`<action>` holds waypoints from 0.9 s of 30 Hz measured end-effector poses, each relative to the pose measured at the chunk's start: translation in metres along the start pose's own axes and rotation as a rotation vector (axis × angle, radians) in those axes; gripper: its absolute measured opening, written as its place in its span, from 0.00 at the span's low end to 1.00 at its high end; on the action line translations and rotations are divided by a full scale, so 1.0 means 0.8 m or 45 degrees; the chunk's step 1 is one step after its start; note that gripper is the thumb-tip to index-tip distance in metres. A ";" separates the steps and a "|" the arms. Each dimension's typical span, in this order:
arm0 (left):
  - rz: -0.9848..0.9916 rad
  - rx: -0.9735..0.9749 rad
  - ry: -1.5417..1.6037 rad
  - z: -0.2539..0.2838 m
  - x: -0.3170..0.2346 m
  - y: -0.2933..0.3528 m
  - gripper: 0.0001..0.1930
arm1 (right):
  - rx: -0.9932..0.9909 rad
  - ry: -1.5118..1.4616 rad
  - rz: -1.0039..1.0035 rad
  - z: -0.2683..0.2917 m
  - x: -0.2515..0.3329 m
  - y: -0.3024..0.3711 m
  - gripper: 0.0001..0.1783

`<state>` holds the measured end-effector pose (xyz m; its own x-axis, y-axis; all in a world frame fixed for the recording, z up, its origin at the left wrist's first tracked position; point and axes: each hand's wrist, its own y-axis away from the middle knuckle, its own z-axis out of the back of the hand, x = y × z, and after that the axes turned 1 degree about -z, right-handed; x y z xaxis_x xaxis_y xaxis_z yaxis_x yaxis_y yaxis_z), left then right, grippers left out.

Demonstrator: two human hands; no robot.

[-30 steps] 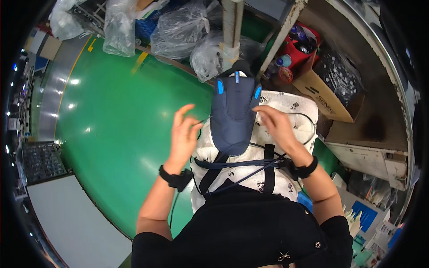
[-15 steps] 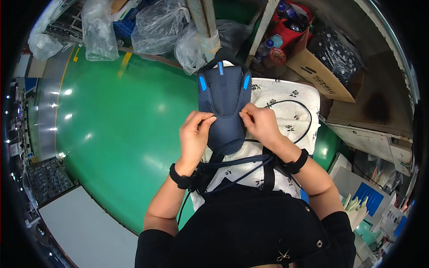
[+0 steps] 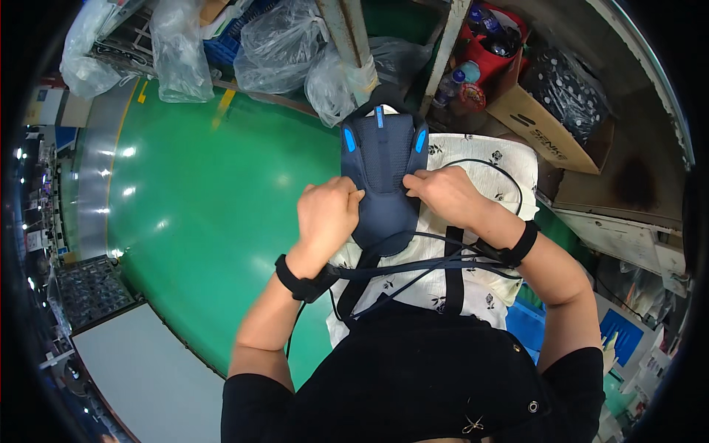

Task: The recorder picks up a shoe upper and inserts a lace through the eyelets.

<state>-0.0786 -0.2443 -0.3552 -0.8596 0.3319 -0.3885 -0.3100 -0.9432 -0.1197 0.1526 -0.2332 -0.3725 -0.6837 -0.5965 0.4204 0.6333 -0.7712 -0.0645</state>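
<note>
My feed is bright in the middle; soft white glints dot the green floor [image 3: 214, 236], while the brown shelf [image 3: 591, 193] at right sits dimmer. Fisheye curvature bends straight edges, and black swallows the corners.

Shoe: a dark navy shoe upper [image 3: 388, 214], rounded and smooth at the toe
Middle panel: textured navy, topped by a small bright-blue tab [image 3: 379, 117]
Collar sides: one bright-blue patch [image 3: 349, 140] on each
Pose: top face up, toe toward the wearer
Place: overlapping the left part of the flowered cloth [image 3: 487, 151]; contact beneath hidden
</note>
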 end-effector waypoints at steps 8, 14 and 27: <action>0.413 0.646 0.394 0.007 0.017 -0.040 0.09 | 0.067 0.091 0.010 0.006 -0.007 -0.002 0.08; -0.886 0.097 -0.172 0.048 0.001 -0.066 0.14 | -0.335 0.257 0.398 0.035 -0.021 -0.021 0.19; -0.485 0.706 0.043 0.037 0.021 -0.096 0.11 | 0.380 -0.045 -0.058 0.049 -0.015 -0.058 0.13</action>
<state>-0.0814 -0.1654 -0.3257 -0.6383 0.6305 -0.4415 -0.7597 -0.6084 0.2294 0.1456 -0.1817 -0.3392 -0.7044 -0.5505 0.4480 0.6841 -0.6948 0.2219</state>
